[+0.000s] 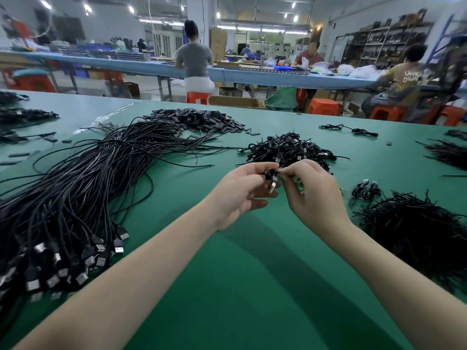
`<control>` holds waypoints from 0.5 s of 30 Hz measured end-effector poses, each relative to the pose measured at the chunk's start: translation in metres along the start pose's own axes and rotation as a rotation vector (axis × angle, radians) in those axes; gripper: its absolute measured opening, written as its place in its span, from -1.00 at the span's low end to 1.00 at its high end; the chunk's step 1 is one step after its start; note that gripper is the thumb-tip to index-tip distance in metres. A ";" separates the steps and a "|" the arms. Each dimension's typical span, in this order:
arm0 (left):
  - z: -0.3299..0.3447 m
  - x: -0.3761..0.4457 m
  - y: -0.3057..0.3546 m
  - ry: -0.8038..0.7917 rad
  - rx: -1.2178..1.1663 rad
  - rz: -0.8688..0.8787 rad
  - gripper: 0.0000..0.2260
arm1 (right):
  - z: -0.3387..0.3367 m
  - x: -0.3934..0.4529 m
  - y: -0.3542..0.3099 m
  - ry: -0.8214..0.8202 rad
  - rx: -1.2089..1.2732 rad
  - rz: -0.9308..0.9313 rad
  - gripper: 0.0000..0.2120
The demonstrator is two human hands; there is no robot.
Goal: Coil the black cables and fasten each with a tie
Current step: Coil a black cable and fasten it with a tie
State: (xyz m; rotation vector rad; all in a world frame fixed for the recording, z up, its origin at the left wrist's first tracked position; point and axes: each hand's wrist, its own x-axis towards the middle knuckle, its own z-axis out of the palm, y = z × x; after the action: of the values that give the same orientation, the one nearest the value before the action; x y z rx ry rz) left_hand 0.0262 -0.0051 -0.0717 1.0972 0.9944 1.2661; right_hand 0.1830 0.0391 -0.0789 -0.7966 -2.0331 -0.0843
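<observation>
Above the green tabletop [227, 261], the left hand [240, 195] and right hand [313, 193] both pinch one small coiled cable [271, 176] between them: it sits at the left grip's 3 o'clock, its plug hanging toward 6. Finished coils [288, 149] lie at 12.

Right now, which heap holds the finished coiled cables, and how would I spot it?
Start from the green table and look just beyond the two hands. The finished pile lies there, a tangled mound of small coils with silver plugs showing. Unlike the long loose cables on the left, its cables are wound short.
</observation>
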 end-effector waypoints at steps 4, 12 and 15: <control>-0.011 0.003 -0.004 0.079 0.518 0.324 -0.66 | -0.002 0.004 0.001 -0.079 0.155 0.186 -0.92; -0.013 0.006 -0.011 0.138 0.528 0.319 -0.86 | -0.006 -0.005 -0.006 -0.077 0.077 0.119 -0.92; -0.002 0.004 -0.009 0.117 0.190 0.060 -0.87 | -0.007 -0.006 -0.012 -0.034 -0.052 -0.068 -0.92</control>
State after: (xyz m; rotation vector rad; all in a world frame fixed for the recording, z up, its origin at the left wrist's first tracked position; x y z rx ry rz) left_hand 0.0262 -0.0010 -0.0807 1.2171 1.1973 1.3170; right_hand 0.1837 0.0246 -0.0767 -0.7655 -2.0980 -0.1633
